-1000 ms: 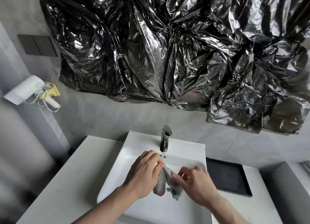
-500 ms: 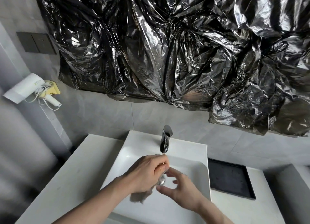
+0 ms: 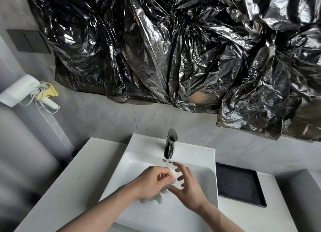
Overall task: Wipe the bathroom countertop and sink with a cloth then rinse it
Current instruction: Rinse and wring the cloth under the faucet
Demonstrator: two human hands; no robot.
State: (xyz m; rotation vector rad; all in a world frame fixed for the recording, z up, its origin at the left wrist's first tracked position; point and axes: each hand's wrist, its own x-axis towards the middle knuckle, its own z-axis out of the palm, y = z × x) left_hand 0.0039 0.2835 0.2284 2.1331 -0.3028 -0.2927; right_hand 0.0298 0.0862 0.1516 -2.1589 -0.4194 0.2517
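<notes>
Over the white sink (image 3: pixel 144 150), my left hand (image 3: pixel 152 183) is closed around a pale wet cloth (image 3: pixel 159 198), most of it hidden under the hand, with a blurred bit hanging below. My right hand (image 3: pixel 186 184) is beside it with fingers spread, fingertips near the cloth and under the chrome faucet (image 3: pixel 170 144). A thin stream of water (image 3: pixel 171 169) falls from the faucet onto the hands. The white countertop (image 3: pixel 69 183) runs left and right of the sink.
A black tray (image 3: pixel 239 184) lies on the counter right of the sink. A white hair dryer (image 3: pixel 22 91) hangs on the left wall below dark switch plates (image 3: pixel 29 40). Crumpled black plastic (image 3: pixel 173 49) covers the wall above the sink.
The cloth, earlier stretched between both hands, is now bunched under my left hand. My right hand has let go and opened its fingers. Both hands moved closer under the faucet.
</notes>
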